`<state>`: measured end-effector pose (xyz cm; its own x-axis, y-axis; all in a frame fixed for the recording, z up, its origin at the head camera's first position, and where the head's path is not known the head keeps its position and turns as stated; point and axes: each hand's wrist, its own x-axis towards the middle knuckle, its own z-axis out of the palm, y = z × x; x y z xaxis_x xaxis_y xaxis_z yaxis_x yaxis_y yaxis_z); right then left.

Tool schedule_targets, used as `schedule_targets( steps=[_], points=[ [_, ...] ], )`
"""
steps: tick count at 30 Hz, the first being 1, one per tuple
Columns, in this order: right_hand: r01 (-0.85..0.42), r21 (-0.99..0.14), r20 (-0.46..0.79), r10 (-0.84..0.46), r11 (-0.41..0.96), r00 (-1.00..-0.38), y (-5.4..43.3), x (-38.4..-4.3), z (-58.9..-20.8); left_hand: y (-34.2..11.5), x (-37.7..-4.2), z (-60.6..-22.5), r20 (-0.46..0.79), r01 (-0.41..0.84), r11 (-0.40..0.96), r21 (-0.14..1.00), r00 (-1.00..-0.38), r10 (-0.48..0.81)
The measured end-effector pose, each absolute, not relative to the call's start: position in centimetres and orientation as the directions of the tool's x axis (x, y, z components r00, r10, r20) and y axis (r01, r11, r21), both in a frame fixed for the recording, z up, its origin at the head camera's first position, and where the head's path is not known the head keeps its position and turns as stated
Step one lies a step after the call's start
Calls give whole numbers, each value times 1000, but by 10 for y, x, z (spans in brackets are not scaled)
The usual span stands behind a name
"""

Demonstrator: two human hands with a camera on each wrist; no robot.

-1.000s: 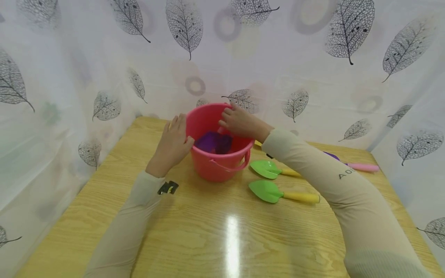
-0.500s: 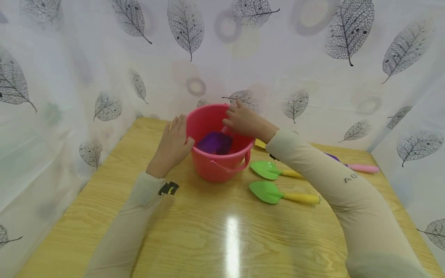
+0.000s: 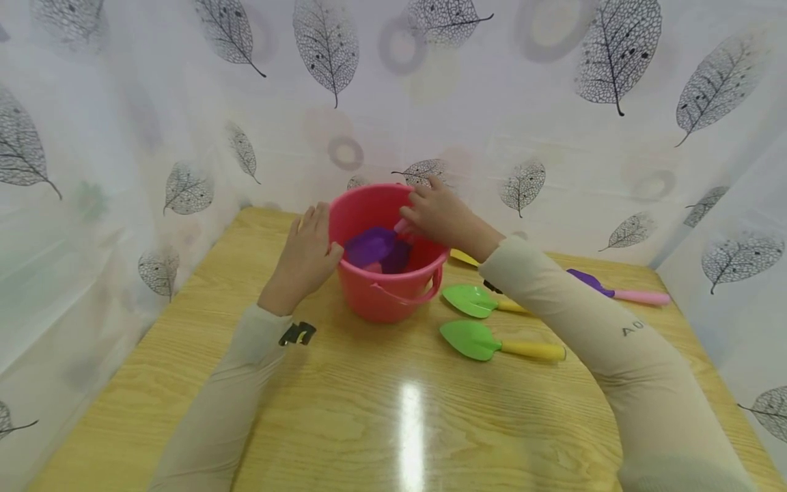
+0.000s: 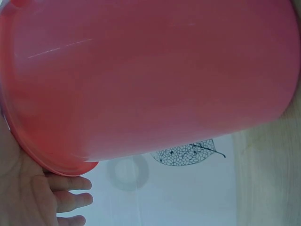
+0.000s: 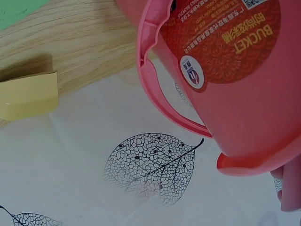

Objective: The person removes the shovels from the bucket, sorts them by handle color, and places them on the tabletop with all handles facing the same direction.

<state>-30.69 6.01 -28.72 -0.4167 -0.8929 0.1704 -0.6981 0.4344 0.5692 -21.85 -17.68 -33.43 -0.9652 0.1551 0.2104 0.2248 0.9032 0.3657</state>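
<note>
A pink-red bucket (image 3: 387, 297) stands on the table with its handle hanging down the front. My left hand (image 3: 302, 258) rests against its left rim; in the left wrist view the fingers (image 4: 70, 200) of that hand lie straight past the rim. Over the right side of the opening, my right hand (image 3: 444, 217) grips the pink handle (image 3: 404, 226) of a trowel with a purple blade (image 3: 371, 247), tilted inside the bucket. Another purple blade (image 3: 396, 258) lies deeper in the bucket. The right wrist view shows the pink handle (image 5: 291, 186) just beyond the rim, with little of the hand.
Right of the bucket lie two green trowels (image 3: 470, 339) with yellow handles. A yellow blade (image 3: 464, 257) shows partly behind my right sleeve. Farther right is a purple trowel with a pink handle (image 3: 642, 297). A leaf-printed curtain (image 3: 467, 102) bounds the table (image 3: 344, 410).
My right hand has shifted slightly right and drawn the trowel with it, so its purple blade now shows more plainly, higher in the bucket. My left hand stays in place.
</note>
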Motion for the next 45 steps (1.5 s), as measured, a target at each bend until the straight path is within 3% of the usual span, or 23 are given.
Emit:
schedule_targets(
  steps=[12, 23, 30, 37, 45],
  points=[
    [-689, 512, 337, -858, 512, -387, 73, -298, -289, -177, -218, -335, 231, 234, 899, 372, -961, 154],
    [-696, 442, 520, -793, 567, -316, 91, -300, -295, -176, -218, -334, 224, 225, 902, 367, -963, 149],
    [-705, 370, 546, -755, 606, -362, 100, -295, -294, -176, -217, -333, 223, 225, 901, 371, -963, 148],
    [-649, 395, 507, -743, 650, -436, 111, -291, -289, -176, -218, -333, 223, 228, 897, 379, -963, 150],
    [-601, 403, 533, -711, 690, -459, 124, -290, -283, -176, -218, -334, 216, 224, 898, 380, -965, 149]
  ],
)
